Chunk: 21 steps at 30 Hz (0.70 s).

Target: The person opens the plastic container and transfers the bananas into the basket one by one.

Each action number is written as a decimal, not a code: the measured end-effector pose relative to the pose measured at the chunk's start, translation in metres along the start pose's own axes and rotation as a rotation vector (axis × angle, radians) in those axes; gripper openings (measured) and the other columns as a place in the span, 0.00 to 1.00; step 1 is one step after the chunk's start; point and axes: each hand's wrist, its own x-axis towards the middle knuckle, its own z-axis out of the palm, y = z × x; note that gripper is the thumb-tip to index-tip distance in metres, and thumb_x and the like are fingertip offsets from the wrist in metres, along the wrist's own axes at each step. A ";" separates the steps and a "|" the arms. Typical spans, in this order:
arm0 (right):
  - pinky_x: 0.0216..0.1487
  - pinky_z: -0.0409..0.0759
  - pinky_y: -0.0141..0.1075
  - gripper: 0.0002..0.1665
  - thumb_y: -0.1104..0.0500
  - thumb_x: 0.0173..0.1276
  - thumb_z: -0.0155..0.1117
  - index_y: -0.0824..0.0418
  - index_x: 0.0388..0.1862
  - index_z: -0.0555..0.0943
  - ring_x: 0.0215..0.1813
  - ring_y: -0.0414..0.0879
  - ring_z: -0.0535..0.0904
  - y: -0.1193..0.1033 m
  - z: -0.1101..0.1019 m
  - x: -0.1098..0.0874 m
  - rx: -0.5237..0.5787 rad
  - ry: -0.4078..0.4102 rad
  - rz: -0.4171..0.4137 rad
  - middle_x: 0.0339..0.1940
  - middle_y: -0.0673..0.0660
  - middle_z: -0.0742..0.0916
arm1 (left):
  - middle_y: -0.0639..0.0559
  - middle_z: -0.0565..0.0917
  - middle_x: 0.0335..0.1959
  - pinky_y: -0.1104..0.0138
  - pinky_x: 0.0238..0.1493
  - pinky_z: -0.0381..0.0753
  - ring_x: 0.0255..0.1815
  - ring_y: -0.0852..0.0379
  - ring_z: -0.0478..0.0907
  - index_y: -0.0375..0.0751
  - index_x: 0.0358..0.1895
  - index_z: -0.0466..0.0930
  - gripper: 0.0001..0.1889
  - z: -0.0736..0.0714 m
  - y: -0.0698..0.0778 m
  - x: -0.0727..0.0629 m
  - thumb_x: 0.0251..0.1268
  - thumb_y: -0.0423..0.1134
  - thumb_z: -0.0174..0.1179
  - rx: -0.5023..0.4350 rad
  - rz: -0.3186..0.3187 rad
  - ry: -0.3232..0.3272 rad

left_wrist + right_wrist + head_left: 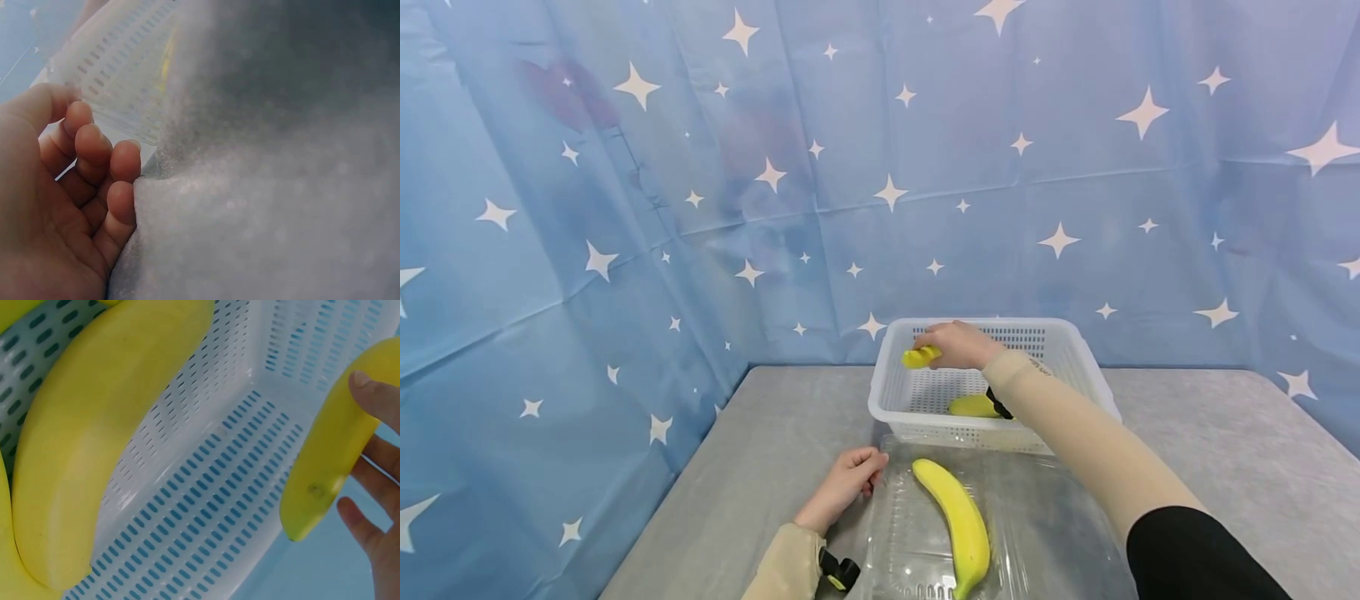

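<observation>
In my right hand (pixel 958 343) I hold a yellow banana (pixel 334 437) above the left part of the white basket (pixel 880 400); thumb and fingers grip its upper part. More bananas (pixel 106 437) lie inside the basket, partly hidden by my arm in the head view. My left hand (pixel 848 482) is at the left edge of a clear plastic clamshell box (pixel 901 546), thumb and curled fingers pinching its rim near the far corner. Another banana (pixel 958 521) rests lengthwise in the box, its stem towards me.
The perforated basket stands at the back of the grey table (pixel 722 475), directly behind the clear box. A blue curtain with white stars (pixel 820 208) hangs behind and to the left. The box's other clear half (pixel 1060 533) spreads to the right, beneath my right arm.
</observation>
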 end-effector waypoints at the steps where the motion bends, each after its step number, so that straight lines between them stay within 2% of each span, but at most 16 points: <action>1: 0.56 0.75 0.46 0.25 0.62 0.59 0.74 0.52 0.57 0.82 0.52 0.49 0.79 0.000 0.000 -0.001 0.000 -0.001 0.001 0.50 0.52 0.84 | 0.54 0.72 0.17 0.70 0.23 0.69 0.17 0.60 0.66 0.31 0.23 0.69 0.22 0.000 0.000 0.000 0.71 0.45 0.55 0.001 -0.002 -0.002; 9: 0.55 0.76 0.46 0.25 0.62 0.59 0.74 0.53 0.57 0.82 0.53 0.50 0.79 0.005 0.001 -0.004 0.001 -0.019 0.021 0.51 0.53 0.84 | 0.55 0.71 0.17 0.70 0.22 0.69 0.17 0.61 0.66 0.31 0.22 0.69 0.21 -0.001 -0.002 0.001 0.70 0.44 0.56 -0.005 0.009 0.003; 14: 0.55 0.76 0.45 0.25 0.62 0.59 0.73 0.54 0.56 0.82 0.52 0.50 0.79 0.012 0.004 -0.006 0.008 -0.042 0.035 0.50 0.53 0.84 | 0.54 0.72 0.17 0.70 0.23 0.68 0.18 0.59 0.66 0.31 0.23 0.69 0.21 -0.002 -0.002 0.001 0.72 0.44 0.55 0.001 -0.015 0.000; 21: 0.56 0.75 0.45 0.25 0.62 0.60 0.73 0.55 0.58 0.81 0.55 0.50 0.78 0.020 0.006 -0.008 0.014 -0.075 0.066 0.54 0.54 0.84 | 0.53 0.71 0.17 0.69 0.23 0.67 0.18 0.58 0.66 0.27 0.24 0.68 0.20 0.002 0.026 -0.012 0.73 0.40 0.53 0.006 0.015 -0.009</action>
